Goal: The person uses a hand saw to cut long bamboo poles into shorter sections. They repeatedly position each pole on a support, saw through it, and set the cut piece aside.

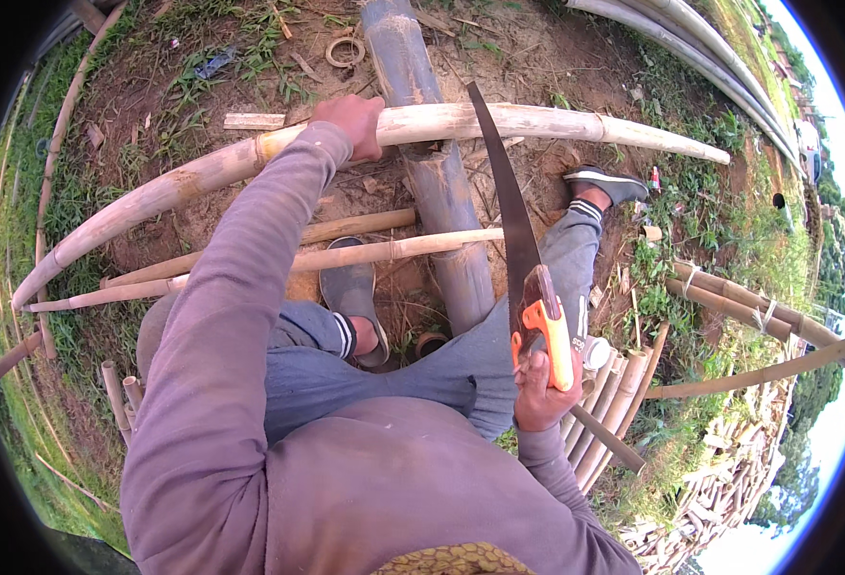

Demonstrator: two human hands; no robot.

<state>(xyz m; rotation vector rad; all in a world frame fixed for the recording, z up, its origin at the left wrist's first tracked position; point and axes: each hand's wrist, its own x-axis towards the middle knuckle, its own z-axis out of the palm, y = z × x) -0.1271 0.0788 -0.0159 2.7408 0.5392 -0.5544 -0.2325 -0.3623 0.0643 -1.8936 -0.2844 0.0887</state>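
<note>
My left hand (350, 125) is wrapped over a long pale bamboo pole (537, 122) that runs left to right across a thick grey bamboo log (444, 196). In my right hand (543, 395) is a handsaw (510, 182), gripped by its orange handle. The saw's long dark blade points away from me, and its tip reaches past the pale pole. Whether the teeth touch the pole I cannot tell. Nearer to me, a thinner bamboo pole (384, 251) rests over the same log, with another bamboo piece (322, 230) just beyond it.
My shoes (606, 184) are planted either side of the log. Bundled bamboo poles (619, 407) lie beside my right hand, and tied poles (748, 302) farther right. A bamboo ring (345, 52) and a short offcut (254, 122) lie on the dirt. Cut pieces are heaped (729, 470) at lower right.
</note>
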